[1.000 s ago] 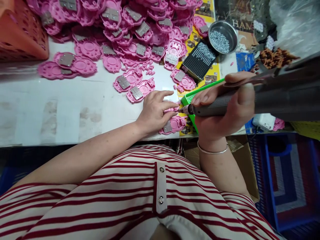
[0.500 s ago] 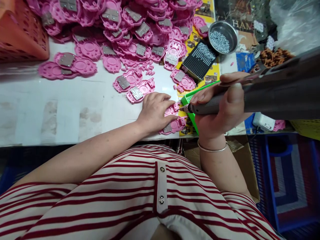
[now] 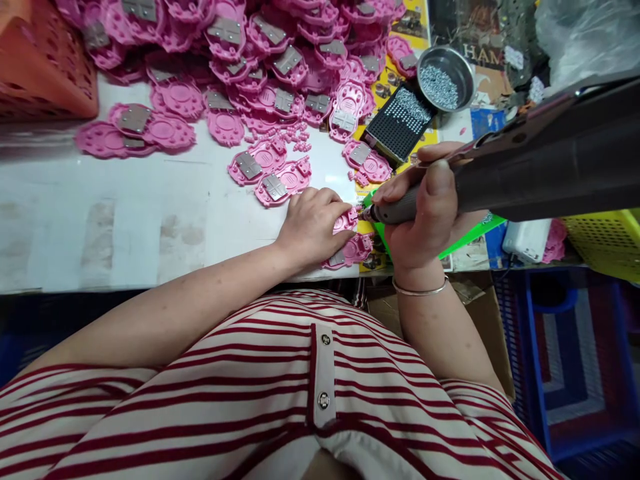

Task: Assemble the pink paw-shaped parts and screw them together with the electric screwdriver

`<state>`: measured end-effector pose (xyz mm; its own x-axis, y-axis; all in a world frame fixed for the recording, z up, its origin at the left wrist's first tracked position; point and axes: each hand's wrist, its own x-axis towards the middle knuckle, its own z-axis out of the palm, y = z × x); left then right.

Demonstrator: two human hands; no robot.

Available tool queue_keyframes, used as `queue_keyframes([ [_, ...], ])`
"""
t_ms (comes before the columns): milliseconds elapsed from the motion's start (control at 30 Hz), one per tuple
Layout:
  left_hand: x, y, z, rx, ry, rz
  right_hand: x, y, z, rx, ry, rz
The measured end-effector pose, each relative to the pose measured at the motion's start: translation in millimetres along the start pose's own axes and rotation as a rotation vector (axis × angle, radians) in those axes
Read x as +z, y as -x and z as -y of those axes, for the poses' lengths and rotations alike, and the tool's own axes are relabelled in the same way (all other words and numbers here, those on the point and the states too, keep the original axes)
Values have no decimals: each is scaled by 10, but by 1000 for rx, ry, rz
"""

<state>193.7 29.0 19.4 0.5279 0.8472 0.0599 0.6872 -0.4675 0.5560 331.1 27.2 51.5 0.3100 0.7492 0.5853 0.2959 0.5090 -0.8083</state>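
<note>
My left hand [image 3: 311,227] grips a pink plastic part [image 3: 345,224] at the table's front edge, its fingers bent over the left side. Just below it lies another pink part [image 3: 356,249] with a metal plate, close to my thumb. My right hand [image 3: 425,213] is wrapped round a dark electric screwdriver [image 3: 500,180], whose tip points left at the upper pink part's right end. Whether the tip touches a screw is too small to tell. Under the tool, a bright green tray [image 3: 473,237] is partly hidden.
Pink parts with metal plates [image 3: 285,60] are heaped at the back. A black perforated screw holder [image 3: 399,123] and a metal bowl of screws [image 3: 447,78] stand back right. An orange basket [image 3: 45,60] is at left, a yellow basket [image 3: 607,240] at right.
My right hand and the screwdriver have shifted slightly left, and the tool's rear has swung, uncovering more of the green tray and yellow basket. My left hand has barely moved.
</note>
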Motion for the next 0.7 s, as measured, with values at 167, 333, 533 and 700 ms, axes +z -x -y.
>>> queue_keyframes([
  [167,-39,-5,-28,-22,-20,3,-3,-2,-44,-65,5,-5],
  [333,-57,-18,-30,-25,2,-2,-35,-18,60,-77,-7,-52],
  [533,-62,-58,-38,-12,-10,-6,-53,-54,176,-134,-123,-73],
  [700,-41,-62,-59,-26,-42,-24,-103,-44,192,-154,-155,-95],
])
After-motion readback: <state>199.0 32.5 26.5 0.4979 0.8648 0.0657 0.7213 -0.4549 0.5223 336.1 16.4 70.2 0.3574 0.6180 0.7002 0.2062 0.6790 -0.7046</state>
